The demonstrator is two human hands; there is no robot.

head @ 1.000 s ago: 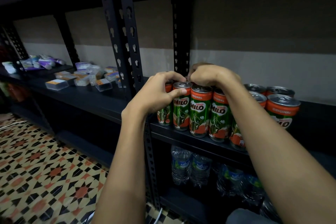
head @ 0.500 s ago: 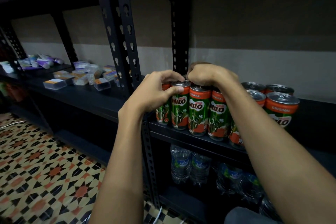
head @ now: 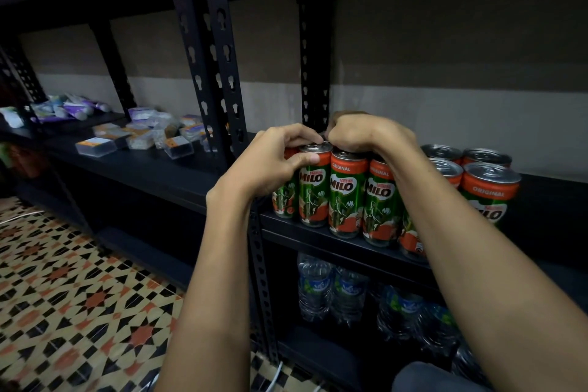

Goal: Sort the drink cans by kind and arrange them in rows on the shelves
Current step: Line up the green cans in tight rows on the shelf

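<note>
Black metal shelf (head: 318,234) against a two-tone wall, bearing a front row of upright Milo cans (head: 346,194). Left hand (head: 270,162) curls round the row's leftmost cans; right hand (head: 366,134) curls over can tops just behind. More cans (head: 490,188) stand rightward. Water bottles (head: 331,289) sit beneath the shelf.

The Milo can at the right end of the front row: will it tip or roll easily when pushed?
The Milo can is tall and narrow, so a high push probably tips it. Its round body would likely roll afterwards. It stands near the shelf front edge, so it could fall.
</note>
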